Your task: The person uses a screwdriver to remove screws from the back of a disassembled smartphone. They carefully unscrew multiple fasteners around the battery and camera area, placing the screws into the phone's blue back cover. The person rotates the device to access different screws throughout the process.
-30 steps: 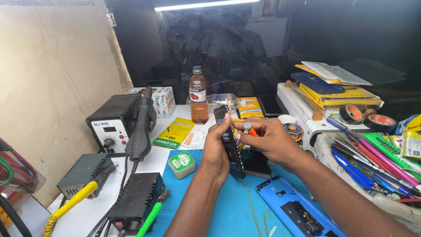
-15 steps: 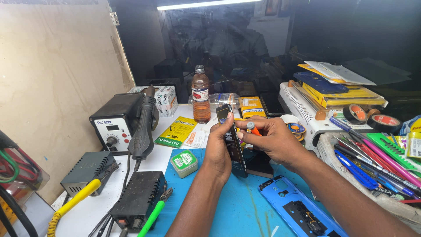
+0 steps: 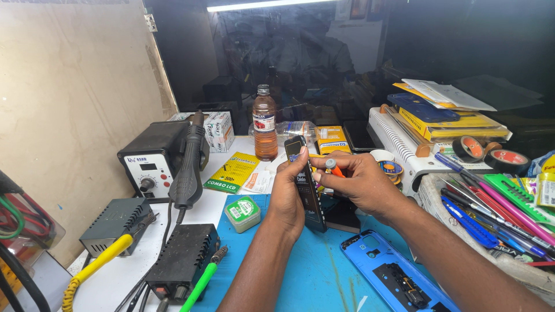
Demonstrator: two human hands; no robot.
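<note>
Gripping a dark phone (image 3: 304, 184) upright on its edge in the left hand (image 3: 287, 199), fingers closed around its side, thumb near the top, over the blue mat (image 3: 312, 277). Pinching an orange-handled screwdriver (image 3: 331, 167) in the right hand (image 3: 361, 184), fingers closed on it, tip pointing at the phone's upper part. Hands sitting close together, touching at the phone. Lying just right of the wrists: a blue phone back cover (image 3: 393, 274). Resting left of the left hand: a small green-lidded tin (image 3: 243, 212). Standing behind the phone: a brown bottle (image 3: 265, 124). Sitting further left: a hot-air station (image 3: 156, 162) with its handle docked, plus two soldering irons with yellow (image 3: 104, 257) and green (image 3: 199, 286) grips.
</note>
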